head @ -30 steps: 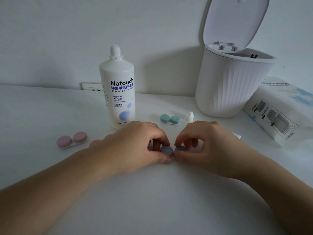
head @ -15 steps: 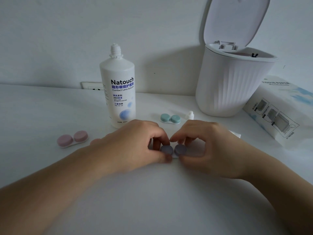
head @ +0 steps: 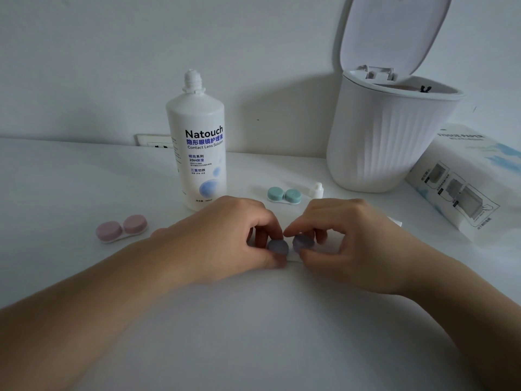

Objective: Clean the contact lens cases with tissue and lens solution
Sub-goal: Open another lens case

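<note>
A contact lens case with two purple caps lies on the white table between my hands. My left hand pinches the left purple cap between thumb and fingers. My right hand pinches the right purple cap the same way. A pink-capped case sits to the left, and a green-capped case lies behind my hands. The white lens solution bottle stands upright behind my left hand with its cap off. A white tissue peeks out behind my right hand.
A white ribbed bin with its lid raised stands at the back right. A tissue paper pack lies at the right edge. A small white bottle cap sits beside the green case. A wall socket is behind the bottle.
My right hand's fingers have shifted on the right purple cap, uncovering it more. The left hand and the case have hardly moved.
</note>
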`<state>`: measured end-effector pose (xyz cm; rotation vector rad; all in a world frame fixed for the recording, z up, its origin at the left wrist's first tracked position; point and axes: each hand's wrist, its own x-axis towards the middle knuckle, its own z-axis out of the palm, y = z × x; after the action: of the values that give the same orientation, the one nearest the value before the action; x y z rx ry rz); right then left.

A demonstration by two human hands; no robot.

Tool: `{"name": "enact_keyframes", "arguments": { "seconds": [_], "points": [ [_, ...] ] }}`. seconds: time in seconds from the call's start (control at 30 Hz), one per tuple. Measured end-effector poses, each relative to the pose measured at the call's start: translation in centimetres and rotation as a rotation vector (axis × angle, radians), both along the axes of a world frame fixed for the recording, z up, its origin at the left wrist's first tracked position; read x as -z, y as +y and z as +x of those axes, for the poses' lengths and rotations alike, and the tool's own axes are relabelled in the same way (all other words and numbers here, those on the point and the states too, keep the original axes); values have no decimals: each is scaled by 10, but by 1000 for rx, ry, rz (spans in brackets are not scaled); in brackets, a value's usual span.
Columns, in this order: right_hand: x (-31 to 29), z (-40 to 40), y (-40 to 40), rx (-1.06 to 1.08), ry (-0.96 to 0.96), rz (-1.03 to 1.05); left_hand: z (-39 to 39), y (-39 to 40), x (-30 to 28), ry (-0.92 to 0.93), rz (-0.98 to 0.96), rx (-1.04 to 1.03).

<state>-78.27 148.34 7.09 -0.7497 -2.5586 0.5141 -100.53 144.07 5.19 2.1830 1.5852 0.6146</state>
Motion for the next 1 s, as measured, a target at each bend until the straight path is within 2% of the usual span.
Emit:
{"name": "enact_keyframes", "arguments": {
  "seconds": [0.1, 0.23, 0.5, 0.67, 0.8, 1.0],
  "points": [
    [0, 3, 4, 36, 72, -18, 1, -1, -1, -3, -4, 2],
    [3, 6, 12, 196, 109, -28, 1, -2, -3, -30, -17, 18],
    [6, 10, 21, 346, -51, 26, 2, -2, -3, -53, -21, 13],
    [3, 12, 21, 327, -153, 35, 1, -3, -3, -58, -27, 11],
    [0, 13, 18, 192, -134, 106, 1, -3, -3, -50, -25, 16],
    [2, 8, 12, 94, -225, 39, 1, -1, -3, -36, -19, 17]
  ]
}}
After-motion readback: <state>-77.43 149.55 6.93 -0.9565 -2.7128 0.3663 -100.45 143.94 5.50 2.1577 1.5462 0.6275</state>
